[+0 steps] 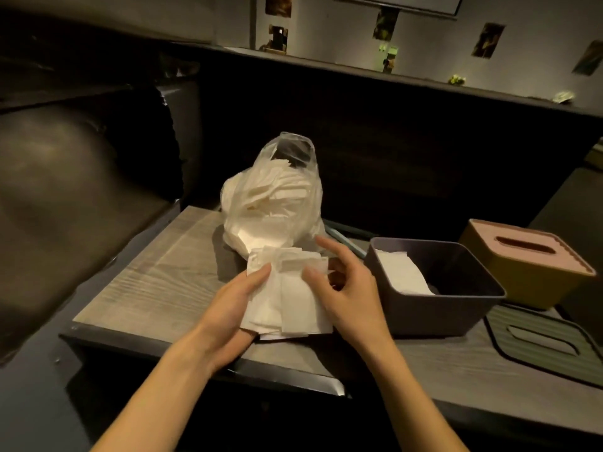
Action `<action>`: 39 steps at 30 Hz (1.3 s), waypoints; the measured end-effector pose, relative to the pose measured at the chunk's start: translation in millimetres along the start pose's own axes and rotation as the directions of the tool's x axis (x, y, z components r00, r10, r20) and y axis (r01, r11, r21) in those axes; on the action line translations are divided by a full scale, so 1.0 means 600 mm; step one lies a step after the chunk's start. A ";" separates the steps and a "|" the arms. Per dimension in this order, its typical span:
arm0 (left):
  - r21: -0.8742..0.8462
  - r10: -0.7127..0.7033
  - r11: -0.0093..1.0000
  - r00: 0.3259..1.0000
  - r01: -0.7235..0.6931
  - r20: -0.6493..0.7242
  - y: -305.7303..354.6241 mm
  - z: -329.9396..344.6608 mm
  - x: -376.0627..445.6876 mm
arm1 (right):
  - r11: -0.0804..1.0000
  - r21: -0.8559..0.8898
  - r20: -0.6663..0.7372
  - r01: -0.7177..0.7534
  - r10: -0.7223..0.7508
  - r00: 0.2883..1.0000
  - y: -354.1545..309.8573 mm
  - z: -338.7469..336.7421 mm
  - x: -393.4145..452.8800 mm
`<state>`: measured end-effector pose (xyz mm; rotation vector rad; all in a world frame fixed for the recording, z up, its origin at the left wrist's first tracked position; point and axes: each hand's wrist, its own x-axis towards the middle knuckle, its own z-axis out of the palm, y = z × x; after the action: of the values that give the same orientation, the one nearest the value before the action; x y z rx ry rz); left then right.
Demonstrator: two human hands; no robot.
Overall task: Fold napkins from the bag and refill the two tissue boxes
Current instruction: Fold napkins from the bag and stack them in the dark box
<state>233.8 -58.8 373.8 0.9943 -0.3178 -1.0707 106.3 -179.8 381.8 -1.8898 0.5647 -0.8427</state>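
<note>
A clear plastic bag [272, 197] full of white napkins stands at the back of the wooden table [156, 282]. In front of it lies a small pile of white napkins [290, 301]. My left hand [235, 305] holds the pile's left side, thumb on top and fingers underneath. My right hand [346, 288] pinches the upper right part of the top napkin between thumb and curled fingers, the index finger pointing up. To the right, a dark open tissue box [437, 308] holds some white napkins [401, 272]. Behind it sits a yellow tissue box with a pink slotted lid [528, 259].
A green slotted lid [548, 340] lies flat on the table at the right, beside the dark box. A dark padded bench fills the left side. A dark partition wall rises behind the table. The table's front edge runs just below my wrists.
</note>
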 end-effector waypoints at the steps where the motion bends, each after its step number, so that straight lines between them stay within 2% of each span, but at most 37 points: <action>1: -0.004 -0.006 1.000 1.000 0.006 0.014 -0.001 0.001 0.000 | 0.999 -0.026 -0.031 0.020 -0.021 0.999 0.006 0.005 -0.004; 4: 0.002 -0.015 1.000 0.998 0.015 0.057 -0.002 0.003 -0.003 | 0.996 -0.036 -0.111 0.082 -0.085 0.990 0.015 0.016 -0.010; 8: 0.133 0.027 0.990 0.996 -0.038 0.085 -0.004 0.006 -0.005 | 0.992 -0.048 -0.121 0.116 -0.121 0.985 0.016 0.034 -0.020; 10: 0.125 0.043 0.991 0.996 -0.052 0.073 -0.005 0.005 -0.004 | 0.994 -0.050 -0.121 0.095 -0.100 0.988 0.019 0.034 -0.024; 12: 0.051 0.056 0.997 0.997 -0.058 0.048 -0.004 0.003 -0.005 | 1.000 -0.008 -0.049 -0.011 0.011 0.999 0.021 0.027 -0.027; 14: 0.002 0.067 0.998 0.996 -0.067 0.051 -0.002 0.003 -0.007 | 0.989 0.050 0.100 -0.138 0.132 0.986 0.025 0.022 -0.028; 16: -0.003 0.083 0.997 0.995 -0.083 0.056 -0.002 0.004 -0.008 | 0.982 0.071 0.195 -0.176 0.159 0.968 0.029 0.018 -0.029; 18: 0.024 0.127 0.991 0.991 -0.128 0.047 -0.003 0.003 -0.008 | 0.986 0.117 0.165 -0.119 0.099 0.981 0.027 0.016 -0.030; 20: 0.071 0.197 0.977 0.979 -0.200 0.047 -0.005 0.000 -0.006 | 0.977 0.210 0.038 -0.030 0.022 0.999 0.024 0.009 -0.031; 22: 0.145 0.279 0.948 0.959 -0.283 0.051 -0.007 -0.005 -0.006 | 0.973 0.220 -0.083 0.075 -0.058 0.995 0.022 0.004 -0.033; 24: 0.305 0.363 0.885 0.931 -0.352 0.022 -0.012 -0.010 -0.006 | 0.973 0.179 -0.137 0.146 -0.122 0.983 0.020 0.004 -0.036; 26: 0.488 0.422 0.792 0.906 -0.367 -0.004 -0.018 -0.012 -0.004 | 0.972 0.193 -0.095 0.133 -0.117 0.989 0.021 0.008 -0.039; 30: 0.697 0.453 0.621 0.890 -0.358 0.054 -0.031 -0.021 0.008 | 0.980 0.193 0.063 -0.050 0.038 0.997 0.031 0.011 -0.035; 35: 0.749 0.369 0.541 0.908 -0.383 0.197 -0.045 -0.013 0.015 | 0.995 0.066 0.124 -0.077 0.069 0.990 0.031 0.018 -0.033; 37: 0.724 0.408 0.559 0.894 -0.404 0.184 -0.044 -0.010 0.016 | 0.997 0.054 0.049 -0.060 0.057 0.997 0.032 0.020 -0.030; 39: 0.715 0.498 0.563 0.860 -0.415 0.107 -0.042 -0.012 0.016 | 0.986 0.132 -0.045 -0.102 0.109 0.993 0.037 0.017 -0.027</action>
<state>228.8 -66.2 347.5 1.5571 -0.9127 -0.3687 102.7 -172.2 353.5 -1.7091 0.6221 -0.8413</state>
